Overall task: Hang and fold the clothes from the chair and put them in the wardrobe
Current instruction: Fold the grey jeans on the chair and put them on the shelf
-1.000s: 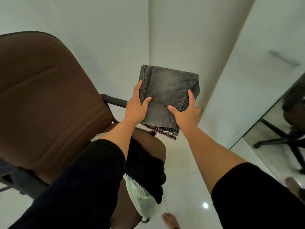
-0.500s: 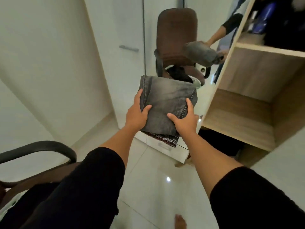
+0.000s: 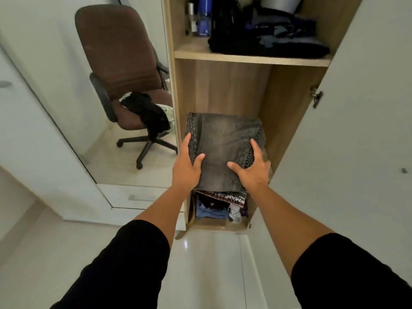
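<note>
Dark clothes [image 3: 267,44] on wardrobe shelf [image 3: 245,58]

My left hand [image 3: 186,168] and right hand [image 3: 253,172] grip the folded jeans [image 3: 224,150] (thumbs on top) before the open wardrobe [image 3: 223,85].

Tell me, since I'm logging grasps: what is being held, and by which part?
The folded grey jeans, gripped at their near side edges: left hand on the left edge, right hand on the right.
</note>
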Available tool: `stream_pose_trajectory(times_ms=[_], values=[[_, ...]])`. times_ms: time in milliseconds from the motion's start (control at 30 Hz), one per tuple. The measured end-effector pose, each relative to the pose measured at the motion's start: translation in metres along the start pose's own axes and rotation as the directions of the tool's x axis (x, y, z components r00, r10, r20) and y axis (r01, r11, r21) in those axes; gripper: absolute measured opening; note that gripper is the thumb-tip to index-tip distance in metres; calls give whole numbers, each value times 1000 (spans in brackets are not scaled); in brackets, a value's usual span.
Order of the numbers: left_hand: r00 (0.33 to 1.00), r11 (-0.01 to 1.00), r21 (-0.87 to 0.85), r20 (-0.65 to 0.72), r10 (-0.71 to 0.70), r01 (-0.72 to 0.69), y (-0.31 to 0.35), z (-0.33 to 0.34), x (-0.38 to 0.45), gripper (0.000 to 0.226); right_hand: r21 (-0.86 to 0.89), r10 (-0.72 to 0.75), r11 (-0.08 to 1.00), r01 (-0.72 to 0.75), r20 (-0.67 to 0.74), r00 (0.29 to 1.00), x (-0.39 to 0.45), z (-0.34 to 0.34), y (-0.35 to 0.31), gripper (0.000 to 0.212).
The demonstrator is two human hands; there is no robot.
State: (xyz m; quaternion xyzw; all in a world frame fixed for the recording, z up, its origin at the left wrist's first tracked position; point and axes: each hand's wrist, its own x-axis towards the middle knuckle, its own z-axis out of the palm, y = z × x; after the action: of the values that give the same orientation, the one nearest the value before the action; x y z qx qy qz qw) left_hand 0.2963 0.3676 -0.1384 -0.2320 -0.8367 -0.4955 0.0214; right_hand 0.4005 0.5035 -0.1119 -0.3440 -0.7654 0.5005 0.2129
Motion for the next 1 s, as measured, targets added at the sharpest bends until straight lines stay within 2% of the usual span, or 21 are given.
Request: stream_pose_trajectory(times_ms=[267,400,567,667,800,900,1000], values=[[996,994,-59,38,-86,88,-51,86,57,67,-47,-2,999,1,-24,1000,89,17,55,90],[997,993,-101,59,-59,64,-89,126,90,67,-31,-35,999,34,-27,999,135,39,93,90],[996,994,-93,55,67,-61,-143,180,120,58,-36,-109,994,107,-49,993,193,71,153,82],[998,997,-72,48,42,-38,-176,213,136,58,-103,-162,982,157,-47,986,234,90,188,78],[986,990,-25,103,-135,138,-220,250,151,78,-251,-186,948,196,65,980,271,114,237,77],[993,991,113,76,-85,76,-231,265,170,91,-337,-215,918,208,16,977,285,127,263,84],[992,987,147,97,-76,61,-235,273,190,103,-435,-266,870,233,-16,964,298,133,270,86]])
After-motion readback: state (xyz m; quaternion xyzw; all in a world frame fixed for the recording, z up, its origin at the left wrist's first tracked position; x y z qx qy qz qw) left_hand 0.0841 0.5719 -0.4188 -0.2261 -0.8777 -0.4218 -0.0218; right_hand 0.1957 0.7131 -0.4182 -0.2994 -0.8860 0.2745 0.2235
